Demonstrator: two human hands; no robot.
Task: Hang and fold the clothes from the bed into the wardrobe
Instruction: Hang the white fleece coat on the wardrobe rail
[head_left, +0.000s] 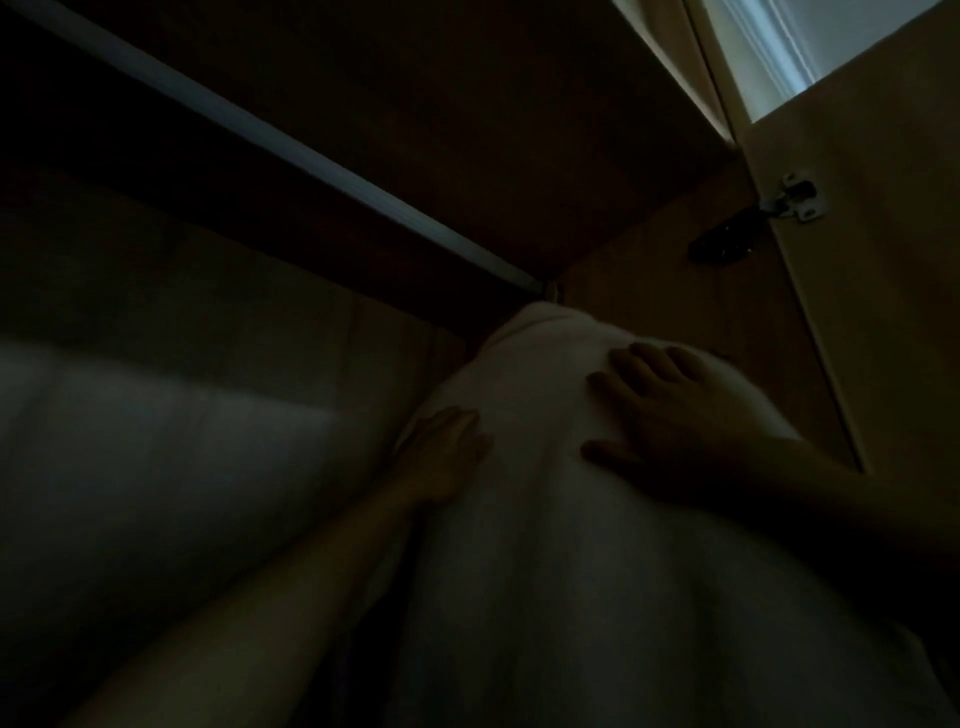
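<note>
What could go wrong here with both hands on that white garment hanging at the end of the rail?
The white garment hangs hard against the rail end, so it may bunch against the side panel. It is very dark, so creases under the left hand and right hand could go unseen.

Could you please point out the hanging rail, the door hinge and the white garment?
hanging rail (270, 140), head view, mid-length.
door hinge (797, 198), head view, metal plate.
white garment (545, 415), head view, upper front.
</note>
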